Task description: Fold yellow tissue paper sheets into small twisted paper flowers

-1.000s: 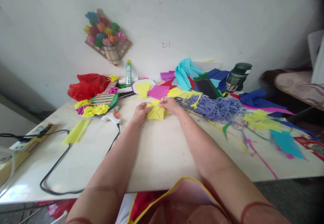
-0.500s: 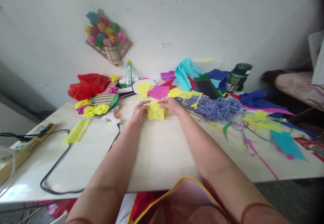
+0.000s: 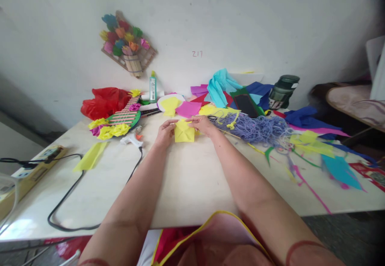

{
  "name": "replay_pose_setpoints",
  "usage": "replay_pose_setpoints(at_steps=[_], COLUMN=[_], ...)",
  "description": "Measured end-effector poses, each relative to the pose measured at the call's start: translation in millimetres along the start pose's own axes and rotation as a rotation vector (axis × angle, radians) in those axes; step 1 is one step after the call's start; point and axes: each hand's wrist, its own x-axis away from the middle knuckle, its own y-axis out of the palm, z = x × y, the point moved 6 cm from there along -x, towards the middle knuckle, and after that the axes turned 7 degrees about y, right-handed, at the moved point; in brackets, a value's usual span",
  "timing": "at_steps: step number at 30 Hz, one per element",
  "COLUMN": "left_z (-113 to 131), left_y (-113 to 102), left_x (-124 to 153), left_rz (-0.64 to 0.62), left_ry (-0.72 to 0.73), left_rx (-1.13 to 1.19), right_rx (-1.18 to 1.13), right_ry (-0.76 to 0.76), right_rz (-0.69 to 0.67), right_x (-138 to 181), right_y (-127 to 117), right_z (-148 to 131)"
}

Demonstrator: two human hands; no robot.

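A small square of yellow crepe paper (image 3: 184, 133), creased across its middle, is held up over the middle of the table. My left hand (image 3: 166, 133) pinches its left upper edge between thumb and fingers. On the opposite side, my right hand (image 3: 203, 125) grips the upper right edge, fingertips reaching over the top. Just left of my left hand lies a white glue gun (image 3: 131, 140) with its black cord. Close by my right hand spreads a tangle of purple yarn (image 3: 255, 129).
A paper-decorated craft piece (image 3: 123, 119) and a red plastic bag (image 3: 105, 102) lie at the back left. A yellow strip (image 3: 91, 156) and a power strip (image 3: 39, 170) are nearer. Coloured paper (image 3: 222, 87), a phone (image 3: 246, 105) and a dark green bottle (image 3: 283, 92) stand or lie behind the yarn.
The yellow paper and both hands have shifted very slightly left. My right fingers have moved a little along the paper's top edge. Everything else looks the same.
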Motion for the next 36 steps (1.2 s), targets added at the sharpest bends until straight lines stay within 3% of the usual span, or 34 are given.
replay_pose_setpoints(at_steps=[16,31,36], left_z=[-6.6,-3.3,-7.0], left_y=[1.9,0.9,3.1], left_x=[0.6,-1.2,-0.2], left_rz=[-0.005,-0.030,-0.058], left_ry=[-0.090,0.061,0.014], left_rx=[-0.006,-0.197,-0.184], right_rx=[0.060,0.122,0.176], right_ry=[-0.009,0.027,-0.012], right_rz=[0.006,-0.017,0.032], right_x=[1.5,4.3,3.6], right_y=[1.9,4.8,5.4], right_z=[-1.8,-3.5,-7.2])
